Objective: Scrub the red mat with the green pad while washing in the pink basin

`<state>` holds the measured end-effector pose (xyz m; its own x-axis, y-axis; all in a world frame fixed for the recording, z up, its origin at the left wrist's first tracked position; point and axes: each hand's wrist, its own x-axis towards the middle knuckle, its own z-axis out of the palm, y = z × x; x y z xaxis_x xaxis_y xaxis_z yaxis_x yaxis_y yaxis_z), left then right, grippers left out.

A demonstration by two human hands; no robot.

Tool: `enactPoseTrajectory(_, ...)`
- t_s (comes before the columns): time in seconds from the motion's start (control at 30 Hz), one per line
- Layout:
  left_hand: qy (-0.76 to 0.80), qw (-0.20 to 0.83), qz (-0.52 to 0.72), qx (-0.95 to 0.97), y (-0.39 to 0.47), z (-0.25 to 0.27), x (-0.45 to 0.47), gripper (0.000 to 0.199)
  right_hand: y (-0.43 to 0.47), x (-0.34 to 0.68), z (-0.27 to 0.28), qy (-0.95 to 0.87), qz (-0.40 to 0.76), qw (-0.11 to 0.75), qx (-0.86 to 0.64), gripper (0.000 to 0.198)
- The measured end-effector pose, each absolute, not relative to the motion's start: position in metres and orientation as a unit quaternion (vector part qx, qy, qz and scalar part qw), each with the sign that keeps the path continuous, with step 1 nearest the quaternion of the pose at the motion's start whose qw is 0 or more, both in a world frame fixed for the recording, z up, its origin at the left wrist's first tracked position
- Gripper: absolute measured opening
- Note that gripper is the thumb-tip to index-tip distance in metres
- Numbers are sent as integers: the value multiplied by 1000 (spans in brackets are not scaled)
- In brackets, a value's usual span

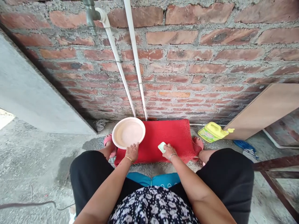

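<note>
A pale basin (143, 130), white outside and pinkish inside, sits on the left end of a red mat (168, 132) and looks to hold some water. My left hand (132, 152) grips its near rim, fingers over the edge. In my right hand (169, 151), above the middle of the mat, is a pale green scrub brush (161, 147); its underside is hidden. The mat lies flat between my feet, with a frayed right edge.
A yellow detergent jug (212, 132) lies tilted right of the mat. Two white pipes (137, 65) and a tap (91, 18) run along the brick wall. Boards lean left (39, 84) and right (271, 109). A brown metal frame (275, 168) stands at right; a cable (35, 204) crosses the left floor.
</note>
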<state>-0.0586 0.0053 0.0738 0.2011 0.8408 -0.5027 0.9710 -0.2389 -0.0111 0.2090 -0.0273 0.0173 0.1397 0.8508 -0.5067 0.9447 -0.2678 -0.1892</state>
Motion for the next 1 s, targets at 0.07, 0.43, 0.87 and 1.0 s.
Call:
enactPoseTrajectory(0.07, 605, 148, -208, 754, 5, 75, -57, 69, -29, 202, 17, 620, -274, 90, 730, 43)
enactPoseTrajectory(0.43, 418, 229, -160, 864, -14, 58, 20, 95, -35, 196, 43, 764, -267, 34, 587, 35)
enactPoseTrajectory(0.87, 622, 222, -137, 738, 23, 32, 45, 62, -12, 287, 12, 473, -293, -8, 831, 34)
enactPoseTrajectory(1.0, 672, 215, -125, 698, 55, 28, 64, 69, -10, 304, -10, 413, -334, 33, 847, 35)
